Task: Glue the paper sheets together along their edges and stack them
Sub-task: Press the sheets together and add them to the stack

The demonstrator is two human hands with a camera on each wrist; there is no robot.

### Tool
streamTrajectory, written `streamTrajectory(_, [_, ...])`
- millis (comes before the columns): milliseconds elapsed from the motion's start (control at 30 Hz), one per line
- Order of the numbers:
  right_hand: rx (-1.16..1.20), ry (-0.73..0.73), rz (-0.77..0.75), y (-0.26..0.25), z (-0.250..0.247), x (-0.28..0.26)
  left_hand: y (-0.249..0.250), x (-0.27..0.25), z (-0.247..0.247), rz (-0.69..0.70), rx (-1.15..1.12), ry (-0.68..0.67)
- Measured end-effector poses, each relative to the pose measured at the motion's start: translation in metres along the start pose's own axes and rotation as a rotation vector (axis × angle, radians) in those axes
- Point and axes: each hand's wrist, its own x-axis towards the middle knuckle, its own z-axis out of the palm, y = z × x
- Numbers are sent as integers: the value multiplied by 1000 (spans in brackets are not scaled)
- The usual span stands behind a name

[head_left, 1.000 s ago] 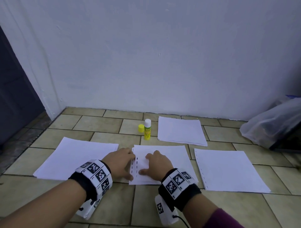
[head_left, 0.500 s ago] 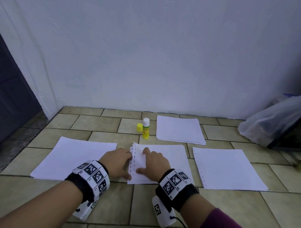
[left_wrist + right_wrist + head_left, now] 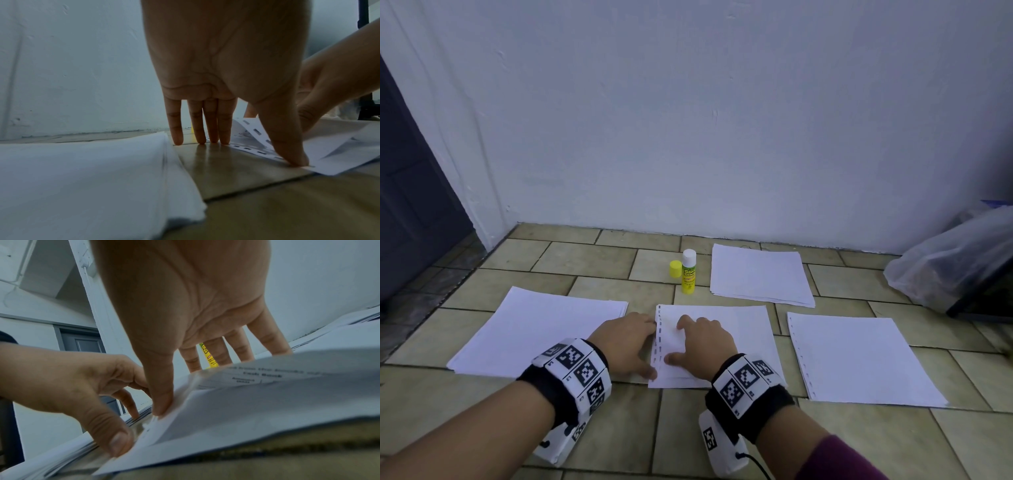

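Four lots of white paper are laid on the tiled floor (image 3: 599, 425) before a pale wall. The middle stack of white sheets with a punched left edge (image 3: 736, 329) lies between a plain white stack toward the floor's left edge (image 3: 541, 329) and a single punched sheet at the right (image 3: 859, 356); a further white stack (image 3: 760, 274) lies nearer the wall. The left hand (image 3: 626, 342) is set at the punched edge, fingers straight with tips on the floor and thumb pressed on the edge strip. The right hand (image 3: 702, 342) is spread flat on the middle stack, fingers extended, thumb pressing near the same edge. A yellow-and-white glue stick (image 3: 688, 271) stands upright, its yellow cap (image 3: 675, 268) just beside it. A clear plastic bag (image 3: 948, 260) lies at the right edge
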Motion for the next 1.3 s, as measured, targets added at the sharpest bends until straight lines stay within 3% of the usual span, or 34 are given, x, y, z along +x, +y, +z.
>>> streamTrajectory(300, [14, -37, -23, 2, 1, 3, -5, 0, 5, -78, -52, 23])
streamTrajectory(1033, [-30, -64, 26, -3, 2, 3, -4, -4, -4, -27, -5, -28])
streamTrajectory(1300, [-77, -47, 42, -6, 3, -1, 6, 7, -1, -76, 37, -19])
